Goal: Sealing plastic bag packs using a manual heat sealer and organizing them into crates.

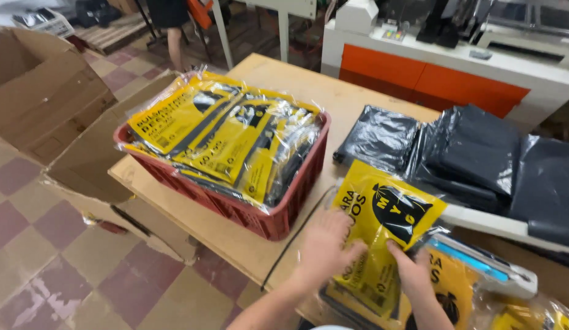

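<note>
My left hand (326, 243) lies flat on the left edge of a yellow and black plastic packet (382, 226) on the wooden table (278, 85). On the packet's lower right side rests my right hand (411, 269), its fingers pressing the clear wrapper. More yellow packets (455, 287) lie under and beside it. A red plastic crate (235, 211) to the left is stacked with several like packets (220, 137) in clear wrap.
Folded black plastic bags (468, 153) are piled at the right. A white sealing device with a blue strip (486, 266) sits near my right hand, a black cable (293, 238) running off the table. Open cardboard boxes (46, 98) stand at left on the tiled floor. An orange and white machine (431, 76) is behind.
</note>
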